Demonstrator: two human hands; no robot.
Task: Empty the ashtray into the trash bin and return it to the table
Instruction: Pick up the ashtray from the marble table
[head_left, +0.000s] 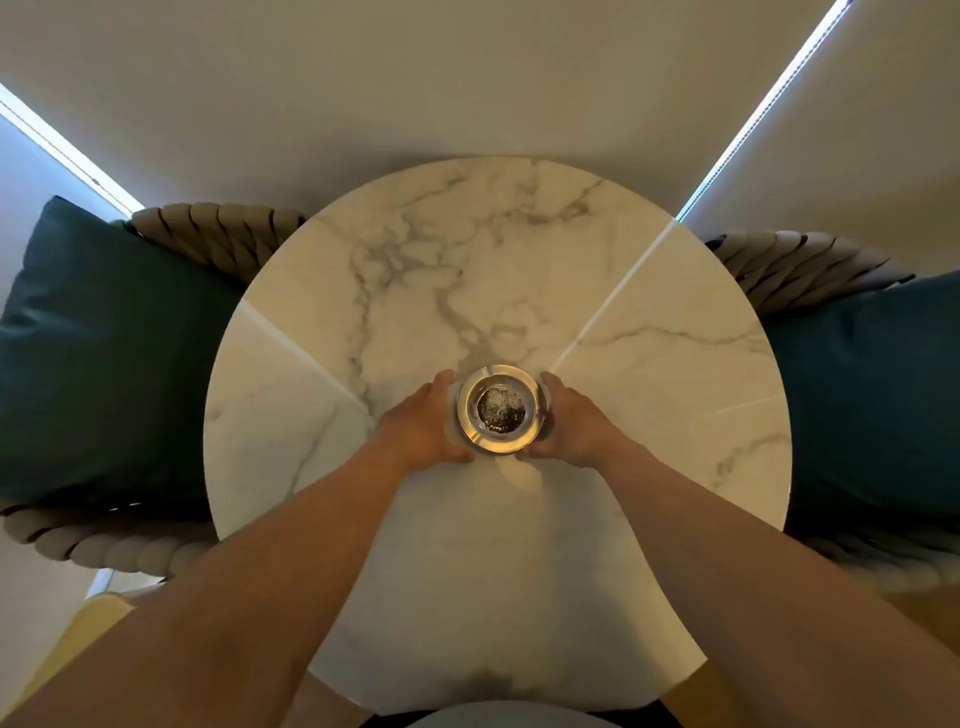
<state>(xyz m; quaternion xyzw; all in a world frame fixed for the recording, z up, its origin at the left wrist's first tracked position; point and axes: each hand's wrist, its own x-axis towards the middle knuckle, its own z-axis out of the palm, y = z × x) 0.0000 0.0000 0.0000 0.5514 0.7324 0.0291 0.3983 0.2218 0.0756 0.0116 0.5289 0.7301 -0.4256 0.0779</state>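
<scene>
A round clear glass ashtray (501, 408) with dark ash in its bowl sits near the middle of a round white marble table (649, 364). My left hand (422, 427) cups its left side and my right hand (565, 423) cups its right side, fingers wrapped against the rim. Whether the ashtray rests on the tabletop or is slightly raised I cannot tell. No trash bin is in view.
Two woven-rope chairs with dark teal cushions flank the table, one at the left (109, 353) and one at the right (872, 395). A beige curtain or wall (467, 78) hangs behind the table. A pale rounded edge (498, 716) shows at the bottom.
</scene>
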